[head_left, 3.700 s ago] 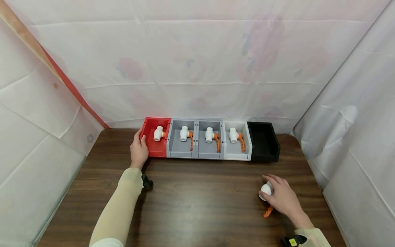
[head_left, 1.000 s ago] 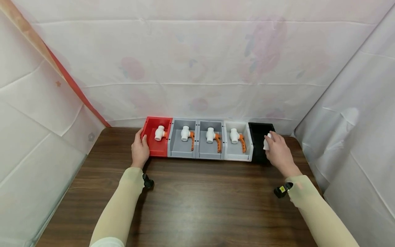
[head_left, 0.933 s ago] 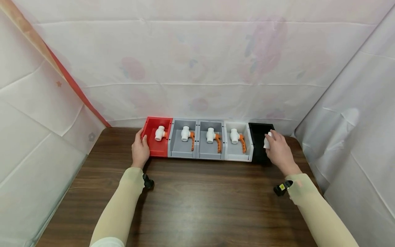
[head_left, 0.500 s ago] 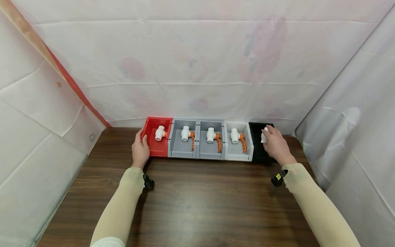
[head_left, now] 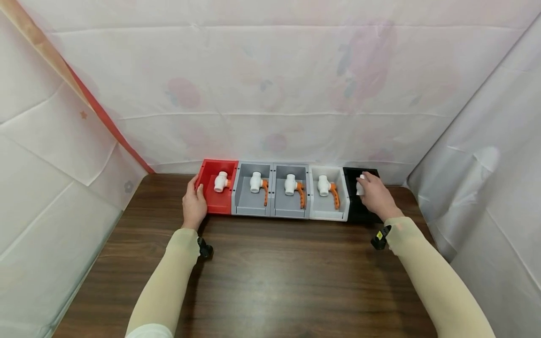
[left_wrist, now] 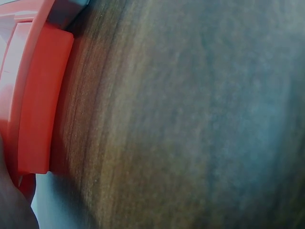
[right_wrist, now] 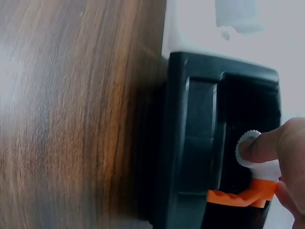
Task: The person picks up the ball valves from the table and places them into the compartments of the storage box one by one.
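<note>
In the head view my left hand (head_left: 195, 204) grips the left side of a red bin (head_left: 220, 203), with its thumb apart from the fingers. Only a bit of that hand shows beside the red bin in the left wrist view. My right hand (head_left: 377, 196) reaches into the black bin (head_left: 354, 212) and pinches a white ball valve (head_left: 360, 187). From the right wrist, one finger or thumb lies on the valve's ribbed round end, and its orange handle (right_wrist: 240, 197) points toward the bin's front. Part of the valve is hidden by the hand.
Two grey bins (head_left: 252, 203) and a white bin (head_left: 328, 210) stand in the row between red and black. Each, like the red bin, holds a white valve (head_left: 290, 185) with an orange handle. The row sits at the far edge of a wooden table (head_left: 270, 277), before a cloth backdrop.
My right hand has brought the valve from the table's right side to the black bin, then slightly left and deeper into it. The left hand has stayed at the red bin.
</note>
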{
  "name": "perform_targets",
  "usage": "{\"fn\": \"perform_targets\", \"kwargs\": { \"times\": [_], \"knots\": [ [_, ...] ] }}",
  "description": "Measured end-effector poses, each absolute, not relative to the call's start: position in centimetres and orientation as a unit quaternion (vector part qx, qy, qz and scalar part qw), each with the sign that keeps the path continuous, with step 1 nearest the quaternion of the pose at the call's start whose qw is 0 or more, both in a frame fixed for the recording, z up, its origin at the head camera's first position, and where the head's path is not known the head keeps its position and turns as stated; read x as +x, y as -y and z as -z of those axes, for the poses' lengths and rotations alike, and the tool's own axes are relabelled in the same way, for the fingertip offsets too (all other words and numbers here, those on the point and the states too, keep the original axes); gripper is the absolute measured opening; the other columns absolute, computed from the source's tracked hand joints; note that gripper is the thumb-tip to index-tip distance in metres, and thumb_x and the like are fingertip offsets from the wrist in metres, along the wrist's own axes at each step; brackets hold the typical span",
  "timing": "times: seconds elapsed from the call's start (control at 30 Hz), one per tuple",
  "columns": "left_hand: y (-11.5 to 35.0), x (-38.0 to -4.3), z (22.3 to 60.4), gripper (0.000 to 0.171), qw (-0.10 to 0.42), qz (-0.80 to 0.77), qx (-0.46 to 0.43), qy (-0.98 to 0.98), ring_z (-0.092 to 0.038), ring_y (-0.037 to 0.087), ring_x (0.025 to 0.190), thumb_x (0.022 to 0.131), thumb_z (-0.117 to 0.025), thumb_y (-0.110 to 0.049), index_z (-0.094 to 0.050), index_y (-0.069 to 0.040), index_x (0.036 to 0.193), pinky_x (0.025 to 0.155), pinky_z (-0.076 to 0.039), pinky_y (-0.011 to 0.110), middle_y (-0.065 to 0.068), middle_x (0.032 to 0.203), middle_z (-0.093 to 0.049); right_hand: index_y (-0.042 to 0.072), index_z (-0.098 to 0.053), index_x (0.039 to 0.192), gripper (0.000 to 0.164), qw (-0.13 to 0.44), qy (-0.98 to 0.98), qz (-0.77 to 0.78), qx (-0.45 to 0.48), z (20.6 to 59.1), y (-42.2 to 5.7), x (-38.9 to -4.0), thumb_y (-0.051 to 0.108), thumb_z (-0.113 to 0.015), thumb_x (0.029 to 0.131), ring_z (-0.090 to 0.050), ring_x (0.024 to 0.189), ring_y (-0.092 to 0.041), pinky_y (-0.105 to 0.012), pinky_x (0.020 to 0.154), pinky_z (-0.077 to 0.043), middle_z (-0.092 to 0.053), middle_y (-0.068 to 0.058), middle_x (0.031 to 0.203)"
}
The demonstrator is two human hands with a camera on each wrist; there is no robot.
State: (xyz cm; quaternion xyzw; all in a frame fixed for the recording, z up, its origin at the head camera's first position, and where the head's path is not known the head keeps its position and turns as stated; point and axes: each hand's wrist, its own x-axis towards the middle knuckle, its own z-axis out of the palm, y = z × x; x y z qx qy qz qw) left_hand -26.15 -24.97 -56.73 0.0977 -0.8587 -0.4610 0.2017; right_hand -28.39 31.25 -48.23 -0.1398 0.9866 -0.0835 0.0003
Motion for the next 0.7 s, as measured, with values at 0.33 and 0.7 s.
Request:
{"fn": "perform_targets", "kwargs": {
  "times": [0.33, 0.7],
  "knots": [
    [25.1, -26.0, 56.9, 0.046, 0.212, 0.462, 0.096, 0.856, -0.053, 0.035, 0.125, 0.108, -0.042, -0.032, -0.039, -0.022, 0.152, 0.104, -0.042, 0.054, 0.015, 0.146, -0.050, -0.005, -0.056, 0.135, 0.051, 0.037, -0.984, 0.080, -0.154, 49.8, -31.6, -29.2, -0.009, -0.064, 0.085, -0.027, 0.138, -0.051, -0.061, 0.102, -0.038, -0.027, -0.032, 0.153],
    [25.1, -26.1, 56.7, 0.047, 0.197, 0.468, 0.099, 0.856, -0.052, 0.034, 0.126, 0.108, -0.042, -0.031, -0.037, -0.022, 0.154, 0.104, -0.042, 0.053, 0.012, 0.148, -0.048, -0.009, -0.057, 0.132, 0.050, 0.052, -0.982, 0.078, -0.167, 50.4, -31.7, -29.7, -0.014, -0.057, 0.083, -0.030, 0.137, -0.050, -0.060, 0.105, -0.036, -0.029, -0.032, 0.153]
  ]
}}
